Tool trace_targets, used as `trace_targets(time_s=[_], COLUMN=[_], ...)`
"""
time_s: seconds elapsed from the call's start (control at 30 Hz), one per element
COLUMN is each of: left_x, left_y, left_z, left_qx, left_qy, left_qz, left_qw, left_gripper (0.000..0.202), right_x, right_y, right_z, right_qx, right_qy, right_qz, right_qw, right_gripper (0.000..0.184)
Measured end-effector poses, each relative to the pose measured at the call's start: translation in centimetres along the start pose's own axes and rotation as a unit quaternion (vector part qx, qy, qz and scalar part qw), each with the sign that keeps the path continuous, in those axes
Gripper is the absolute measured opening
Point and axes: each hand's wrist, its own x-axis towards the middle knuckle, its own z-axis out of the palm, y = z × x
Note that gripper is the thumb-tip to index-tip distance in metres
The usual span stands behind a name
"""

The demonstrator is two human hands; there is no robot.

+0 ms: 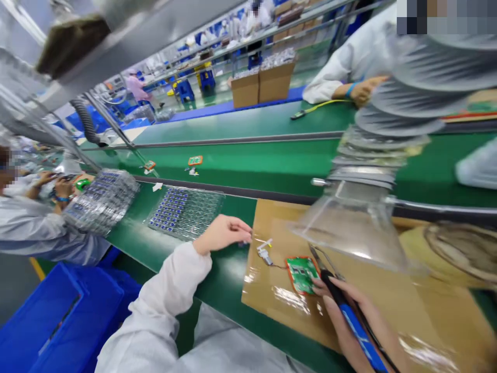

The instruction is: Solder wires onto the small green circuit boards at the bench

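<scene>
My left hand (223, 233) hovers over the green bench with its fingers pinched together on a small part I cannot make out, just left of a brown taped board (279, 300). On that board lies a green circuit board in an orange frame (302, 274), with a small white wired component (265, 252) beside it. My right hand (357, 316) grips a black and blue soldering iron (349, 311), its tip at the circuit board's right edge. A clear fume hood (353, 223) on a ribbed hose hangs above.
A clear tray of small blue parts (182, 211) lies left of my hand, with a stack of such trays (103, 199) further left. Blue crate (58, 321) below. Other people work at left and across the green conveyor (252, 160). Cardboard boxes (264, 83) stand behind.
</scene>
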Motion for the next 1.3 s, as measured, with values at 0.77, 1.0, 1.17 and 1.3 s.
trace_targets(time_s=[0.77, 1.0, 1.17, 1.3], left_x=[-2.2, -0.1, 0.3, 0.4], left_y=[1.6, 0.6, 1.3, 1.8], left_z=[10.9, 10.8, 10.7, 10.6], left_qx=[0.190, 0.314, 0.334, 0.342], left_qy=[0.026, 0.005, -0.023, -0.034], left_qz=[0.126, 0.095, 0.077, 0.070], left_qw=[0.973, 0.945, 0.939, 0.936], left_gripper=[0.011, 0.018, 0.017, 0.016], right_x=[-0.7, -1.3, -1.5, -1.2], right_y=[-1.1, 0.2, 0.2, -0.1], right_z=[0.9, -2.1, -2.4, -2.0], right_qx=[0.096, -0.006, 0.003, -0.014], right_qy=[0.050, 0.107, 0.080, 0.044], right_qz=[0.030, -0.031, -0.057, -0.077], right_qw=[0.994, 0.994, 0.995, 0.996], right_gripper=[0.028, 0.015, 0.008, 0.009])
